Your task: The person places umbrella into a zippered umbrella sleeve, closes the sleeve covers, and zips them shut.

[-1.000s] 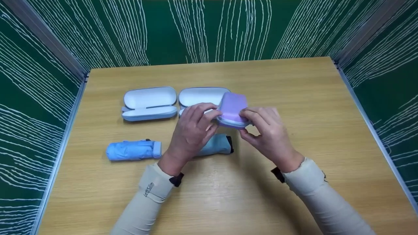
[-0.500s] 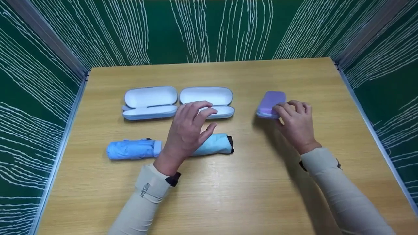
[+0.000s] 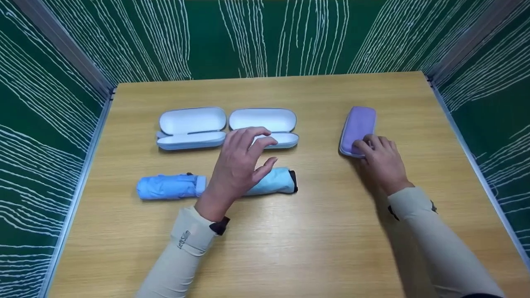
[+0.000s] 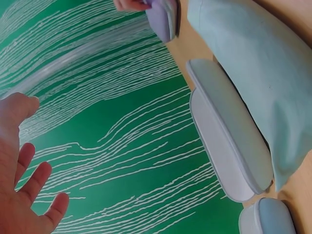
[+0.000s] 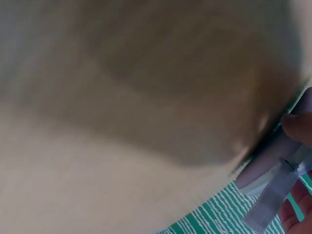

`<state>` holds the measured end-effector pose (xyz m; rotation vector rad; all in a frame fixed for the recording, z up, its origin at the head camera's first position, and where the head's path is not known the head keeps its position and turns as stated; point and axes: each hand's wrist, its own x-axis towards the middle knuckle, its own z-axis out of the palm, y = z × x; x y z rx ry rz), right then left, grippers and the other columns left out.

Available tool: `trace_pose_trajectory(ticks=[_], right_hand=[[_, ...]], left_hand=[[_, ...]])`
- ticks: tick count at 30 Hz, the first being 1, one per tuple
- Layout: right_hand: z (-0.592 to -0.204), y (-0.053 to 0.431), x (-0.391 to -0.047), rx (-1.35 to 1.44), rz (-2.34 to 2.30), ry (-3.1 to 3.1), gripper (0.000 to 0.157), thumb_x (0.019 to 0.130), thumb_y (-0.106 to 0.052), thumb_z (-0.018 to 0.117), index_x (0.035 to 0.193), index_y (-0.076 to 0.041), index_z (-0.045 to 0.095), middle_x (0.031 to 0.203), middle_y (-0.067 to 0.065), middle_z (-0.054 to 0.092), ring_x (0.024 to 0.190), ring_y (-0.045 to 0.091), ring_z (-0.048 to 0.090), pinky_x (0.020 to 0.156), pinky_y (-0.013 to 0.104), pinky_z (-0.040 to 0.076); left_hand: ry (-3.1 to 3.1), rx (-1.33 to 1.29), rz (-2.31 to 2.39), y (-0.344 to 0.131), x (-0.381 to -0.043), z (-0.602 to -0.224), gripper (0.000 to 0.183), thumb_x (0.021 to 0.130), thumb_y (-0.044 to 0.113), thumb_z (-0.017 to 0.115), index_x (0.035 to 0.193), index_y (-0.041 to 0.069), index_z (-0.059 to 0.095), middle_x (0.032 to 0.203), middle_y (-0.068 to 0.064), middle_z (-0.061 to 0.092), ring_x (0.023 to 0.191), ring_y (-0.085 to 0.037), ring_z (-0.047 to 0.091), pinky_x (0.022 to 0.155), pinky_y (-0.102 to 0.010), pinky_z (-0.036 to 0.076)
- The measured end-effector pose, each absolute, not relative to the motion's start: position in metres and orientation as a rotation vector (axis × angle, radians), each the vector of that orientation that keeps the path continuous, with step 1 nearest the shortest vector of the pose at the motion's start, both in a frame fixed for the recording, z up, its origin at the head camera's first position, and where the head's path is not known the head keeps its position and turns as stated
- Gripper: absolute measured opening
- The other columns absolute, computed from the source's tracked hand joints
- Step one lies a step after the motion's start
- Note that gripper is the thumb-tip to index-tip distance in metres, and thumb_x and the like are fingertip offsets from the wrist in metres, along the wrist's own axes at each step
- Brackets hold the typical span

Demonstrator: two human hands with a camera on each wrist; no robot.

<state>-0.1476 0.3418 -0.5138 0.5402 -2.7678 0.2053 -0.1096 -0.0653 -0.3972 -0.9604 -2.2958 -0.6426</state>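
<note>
A closed purple zip-up case lies at the right of the table, or just above it; I cannot tell which. My right hand grips its near end, and in the right wrist view the thumb is on one side, with a grey strap hanging from the case. Fingers relaxed and spread, my left hand holds nothing. It hovers over a light-blue fabric bundle and partly hides one open glasses case behind it.
A second open glasses case stands to the left of the first. In front of it lies a rolled blue fabric bundle. Green walls with white lines border the wooden table at the back and sides.
My right hand has carried the purple case from the middle to the right and lowered it. The left hand has let go of the case and stayed near the middle.
</note>
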Motion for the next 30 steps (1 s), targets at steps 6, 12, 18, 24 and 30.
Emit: trace_pose_trajectory(ticks=[6,12,18,24,30], right_hand=[[-0.514,0.344,-0.143,0.499,0.222,-2.826,0.053,0.085,-0.001,0.083,0.133,-0.012,0.060,0.133,0.019,0.055,0.126,0.046,0.049,0.103,0.063,0.038],[-0.492,0.323,-0.141,0.503,0.350,-2.841,0.054,0.084,-0.011,0.087,0.131,-0.013,0.062,0.136,0.019,0.055,0.129,0.047,0.044,0.104,0.067,0.031],[-0.465,0.277,-0.138,0.628,0.460,-2.771,0.053,0.087,-0.014,0.082,0.135,-0.015,0.061,0.137,0.016,0.055,0.128,0.045,0.047,0.103,0.068,0.032],[-0.454,0.221,-0.127,0.914,0.657,-2.652,0.049,0.089,-0.021,0.079,0.135,-0.014,0.063,0.137,0.011,0.057,0.126,0.035,0.050,0.104,0.058,0.038],[-0.462,0.171,-0.117,1.155,0.740,-2.709,0.059,0.089,-0.029,0.082,0.142,-0.019,0.059,0.145,0.008,0.055,0.132,0.030,0.049,0.111,0.056,0.037]], left_hand=[[-2.311,-0.939,-0.643,-0.068,-0.110,-0.399,0.038,0.096,0.031,0.075,0.125,0.012,0.061,0.132,-0.007,0.056,0.124,-0.026,0.053,0.105,-0.045,0.041],[-2.358,-0.903,-0.633,-0.072,-0.112,-0.401,0.041,0.094,0.032,0.076,0.127,0.013,0.061,0.134,-0.007,0.056,0.126,-0.025,0.051,0.107,-0.047,0.039],[-2.551,-0.794,-0.610,-0.081,-0.120,-0.403,0.050,0.093,0.038,0.078,0.134,0.015,0.060,0.139,-0.005,0.053,0.132,-0.026,0.047,0.113,-0.051,0.035],[-2.647,-0.703,-0.620,-0.092,-0.128,-0.409,0.053,0.092,0.038,0.079,0.136,0.014,0.061,0.138,-0.007,0.054,0.132,-0.029,0.047,0.113,-0.054,0.033],[-2.858,-0.620,-0.532,-0.099,-0.131,-0.412,0.058,0.095,0.045,0.073,0.143,0.016,0.058,0.148,-0.008,0.050,0.141,-0.032,0.040,0.117,-0.055,0.029]])
